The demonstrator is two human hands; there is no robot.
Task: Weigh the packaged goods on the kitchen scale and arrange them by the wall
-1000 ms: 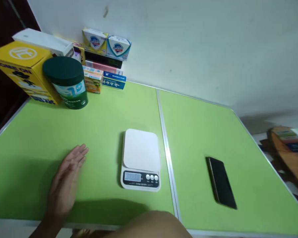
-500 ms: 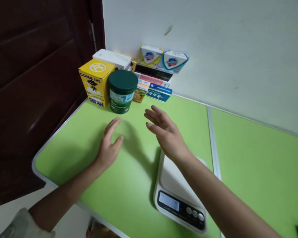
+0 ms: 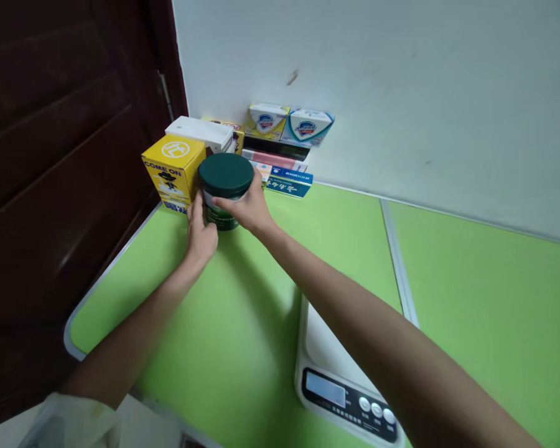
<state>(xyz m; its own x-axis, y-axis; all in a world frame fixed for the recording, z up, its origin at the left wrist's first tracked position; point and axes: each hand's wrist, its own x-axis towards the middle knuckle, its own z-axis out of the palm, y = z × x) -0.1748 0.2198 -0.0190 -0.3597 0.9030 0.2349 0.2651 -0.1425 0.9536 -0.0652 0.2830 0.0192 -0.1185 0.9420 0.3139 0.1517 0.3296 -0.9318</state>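
Insp. rpt., 1 head cam. I have 2 hands in view, both bare, both at 1 green tub (image 3: pixel 226 174). My R hand (image 3: pixel 249 208) is clamped on it: thumb across the front below the lid, fingers round the R side. My L hand (image 3: pixel 200 236) has its fingers against the L side; cannot tell how firmly it grips. The hands are near each other, w/ the tub between them.

Tub loc.: upright, far L part of the green table (image 3: pixel 345 236), lid on. Whether its base touches the surface, cannot tell.

Adj. items: 1 yellow box (image 3: pixel 170 165) just beside the tub, on its L, marked "COME ON"; 1 white box (image 3: pixel 200 130) behind that; 1 smaller yellow carton (image 3: pixel 238 140) farther back, partly hidden. By the wall (image 3: pixel 401 93): 2 soap boxes (image 3: pixel 287 124) side by side, 1 yellow/white, 1 teal/white. Below them: 1 black box (image 3: pixel 277 148), 1 pink box (image 3: pixel 275 160), 1 blue box (image 3: pixel 287 183) in front. 1 light-col. box (image 3: pixel 264 169) is mostly hidden behind the tub & R hand.

Near side: 1 white scale (image 3: pixel 326 348), w/ 1 display (image 3: pixel 325 390) & 3 round buttons (image 3: pixel 376 409). My R forearm (image 3: pixel 354 298) passes above it, hiding part of the plate. Display digits: n/legible. 1 metal strip (image 3: pixel 399 264) divides the tabletop. 1 dark door (image 3: pixel 74 155) at L.
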